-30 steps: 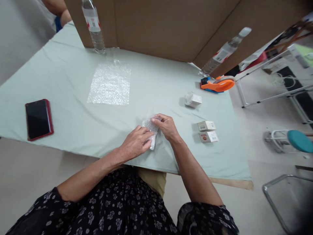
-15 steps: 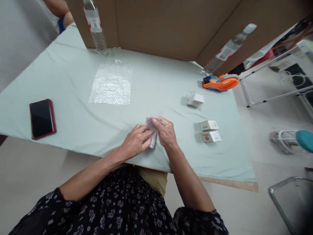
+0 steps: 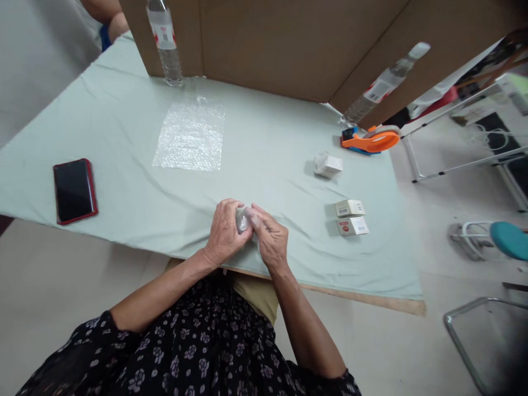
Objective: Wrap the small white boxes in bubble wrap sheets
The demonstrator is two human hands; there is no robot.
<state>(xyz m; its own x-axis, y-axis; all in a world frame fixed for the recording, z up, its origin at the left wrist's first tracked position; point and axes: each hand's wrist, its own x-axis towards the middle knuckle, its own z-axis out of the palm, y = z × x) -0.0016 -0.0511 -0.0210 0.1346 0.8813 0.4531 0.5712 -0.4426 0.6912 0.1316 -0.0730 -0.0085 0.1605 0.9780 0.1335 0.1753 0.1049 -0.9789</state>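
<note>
Both my hands meet at the near edge of the table, closed round a small bundle wrapped in bubble wrap point(image 3: 242, 221). My left hand point(image 3: 225, 231) curls over its left side. My right hand point(image 3: 270, 239) presses it from the right, fingers together. Most of the bundle is hidden between the fingers. A flat sheet of bubble wrap point(image 3: 190, 137) lies farther back on the pale green tablecloth point(image 3: 124, 181).
Two small boxes point(image 3: 350, 217) lie right of my hands, a white box point(image 3: 328, 165) and an orange tape dispenser point(image 3: 369, 140) behind them. A red-cased phone point(image 3: 75, 190) lies left. Two water bottles point(image 3: 166, 41) point(image 3: 377, 88) stand against cardboard walls. Stools stand on the right.
My hands have drawn the wrapped bundle nearer to the table's edge and closed more tightly over it; more of it is hidden now.
</note>
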